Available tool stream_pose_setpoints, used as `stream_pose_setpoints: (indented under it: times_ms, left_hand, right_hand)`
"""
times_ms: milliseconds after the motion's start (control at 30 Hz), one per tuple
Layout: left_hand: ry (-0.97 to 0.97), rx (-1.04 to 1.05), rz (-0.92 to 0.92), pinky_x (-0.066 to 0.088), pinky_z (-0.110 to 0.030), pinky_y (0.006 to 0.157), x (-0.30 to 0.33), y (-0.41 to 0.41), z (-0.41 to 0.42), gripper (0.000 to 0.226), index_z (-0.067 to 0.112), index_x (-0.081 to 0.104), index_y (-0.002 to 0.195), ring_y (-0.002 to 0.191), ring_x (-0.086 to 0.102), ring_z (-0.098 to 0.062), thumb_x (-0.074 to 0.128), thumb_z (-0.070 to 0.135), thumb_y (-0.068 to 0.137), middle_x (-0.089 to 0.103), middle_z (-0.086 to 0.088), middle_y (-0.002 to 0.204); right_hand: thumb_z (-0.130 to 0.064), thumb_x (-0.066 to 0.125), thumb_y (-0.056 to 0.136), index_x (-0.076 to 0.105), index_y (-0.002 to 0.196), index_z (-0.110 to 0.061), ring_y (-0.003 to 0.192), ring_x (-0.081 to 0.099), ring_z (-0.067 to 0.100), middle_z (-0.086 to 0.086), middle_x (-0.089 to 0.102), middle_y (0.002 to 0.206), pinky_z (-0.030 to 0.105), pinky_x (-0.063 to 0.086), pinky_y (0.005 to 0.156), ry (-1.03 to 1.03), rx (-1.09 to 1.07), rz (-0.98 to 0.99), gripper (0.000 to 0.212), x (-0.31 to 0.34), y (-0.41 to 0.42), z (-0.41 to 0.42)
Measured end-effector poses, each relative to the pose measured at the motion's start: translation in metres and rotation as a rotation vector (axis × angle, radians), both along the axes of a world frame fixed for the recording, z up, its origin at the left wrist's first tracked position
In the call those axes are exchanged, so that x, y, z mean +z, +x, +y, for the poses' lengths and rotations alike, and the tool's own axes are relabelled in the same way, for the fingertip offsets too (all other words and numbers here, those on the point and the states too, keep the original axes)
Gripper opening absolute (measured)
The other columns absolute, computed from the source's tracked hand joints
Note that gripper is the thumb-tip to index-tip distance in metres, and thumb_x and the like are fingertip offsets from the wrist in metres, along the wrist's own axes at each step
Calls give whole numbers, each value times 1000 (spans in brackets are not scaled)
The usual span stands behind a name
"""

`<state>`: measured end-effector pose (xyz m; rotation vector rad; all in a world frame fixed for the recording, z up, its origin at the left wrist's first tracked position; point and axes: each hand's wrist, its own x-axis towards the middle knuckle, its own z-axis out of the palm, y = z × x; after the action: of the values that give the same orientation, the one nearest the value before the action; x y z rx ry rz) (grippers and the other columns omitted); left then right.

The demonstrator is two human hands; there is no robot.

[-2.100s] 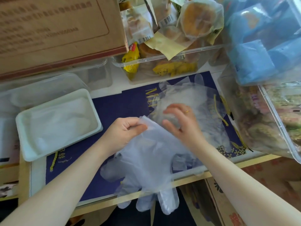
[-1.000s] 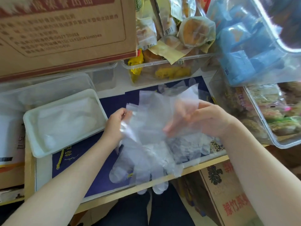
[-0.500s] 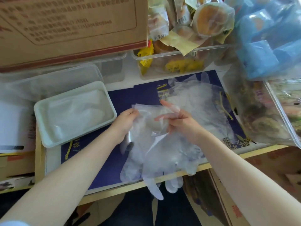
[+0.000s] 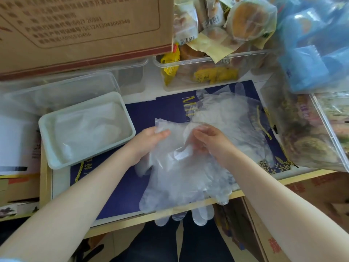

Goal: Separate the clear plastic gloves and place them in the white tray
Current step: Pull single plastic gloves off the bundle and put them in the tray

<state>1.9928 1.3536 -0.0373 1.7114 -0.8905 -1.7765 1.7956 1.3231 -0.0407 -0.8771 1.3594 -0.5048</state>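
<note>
A bunch of clear plastic gloves (image 4: 181,178) hangs between my hands over the dark blue board (image 4: 122,193), its fingers dangling past the front edge. My left hand (image 4: 151,140) pinches the cuff edge at the upper left. My right hand (image 4: 209,140) pinches the cuff layers a little to the right. More clear gloves (image 4: 226,110) lie flat on the board behind my hands. The white tray (image 4: 45,133) sits to the left and holds several gloves.
A cardboard box (image 4: 85,29) hangs over the back left. Clear containers (image 4: 62,91) stand behind the tray. A clear bin of packaged snacks (image 4: 207,72) is at the back, and bins of blue packets (image 4: 311,53) and snacks crowd the right.
The glove bunch came down from its raised position toward the board. Both hands shifted their pinch along the cuff edge and now work closer together.
</note>
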Motion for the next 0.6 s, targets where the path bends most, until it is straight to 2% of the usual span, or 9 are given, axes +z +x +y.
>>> stream_pose_setpoints:
  times_ms: [67, 133, 233, 300, 367, 433, 500, 600]
  left_hand:
    - [-24, -80, 25, 53, -30, 84, 0, 3, 1, 14, 22, 65, 103, 91, 68, -17, 60, 24, 90, 72, 1, 99]
    - [-30, -126, 46, 52, -21, 75, 3, 5, 1, 13, 25, 64, 102, 86, 68, -10, 58, 25, 91, 72, 7, 94]
    - [-30, -157, 15, 51, -16, 68, 4, 8, 0, 8, 24, 63, 97, 79, 68, -6, 59, 23, 90, 72, 9, 89]
    - [-47, -171, -46, 53, -17, 69, 1, 8, 0, 7, 20, 63, 94, 76, 67, -8, 63, 16, 88, 71, 5, 89]
    - [-75, -197, -136, 50, -20, 70, -1, 9, -1, 3, 14, 63, 91, 75, 64, -10, 63, 13, 88, 68, 1, 87]
    - [-98, -211, -187, 48, -24, 73, -2, 10, -2, 5, 9, 62, 89, 76, 61, -12, 63, 13, 88, 66, -1, 86]
    - [-111, -221, -197, 48, -26, 77, 0, 9, -3, 4, 9, 63, 88, 80, 61, -13, 63, 13, 88, 68, -3, 88]
    - [-165, -265, -244, 47, -31, 80, 1, 7, -4, 5, 13, 62, 83, 78, 61, -13, 63, 13, 88, 68, 0, 85]
  right_hand:
    - [-6, 47, 96, 55, 83, -13, 50, 52, 7, -5, 62, 59, 18, 41, 50, 18, -92, -150, 17, 1, 3, -1]
    - [-4, 44, 97, 55, 85, -13, 52, 55, 7, -5, 62, 61, 19, 43, 52, 39, -183, -259, 19, 2, 5, -1]
    - [-1, 40, 97, 54, 88, -11, 50, 49, 11, 8, 52, 68, 18, 41, 47, 55, -222, -153, 19, -1, 6, 3]
    - [5, 37, 96, 53, 84, -8, 49, 51, 10, 12, 49, 71, 16, 42, 45, 64, -199, -115, 23, -3, 7, 8]
    - [11, 39, 91, 53, 89, -6, 59, 60, 15, 14, 58, 79, 20, 48, 51, 100, -213, -161, 21, -2, 5, 8]
    - [8, 50, 87, 53, 98, -10, 71, 64, 18, 8, 65, 85, 23, 51, 61, 142, -240, -159, 21, 1, -2, 1]
    - [-3, 64, 84, 56, 103, -15, 80, 64, 19, 8, 66, 94, 23, 52, 66, 93, -160, -36, 24, 8, -12, -12]
    - [-20, 70, 81, 63, 101, -20, 80, 65, 13, 10, 70, 101, 16, 50, 64, -24, 127, 141, 21, 26, -21, -30]
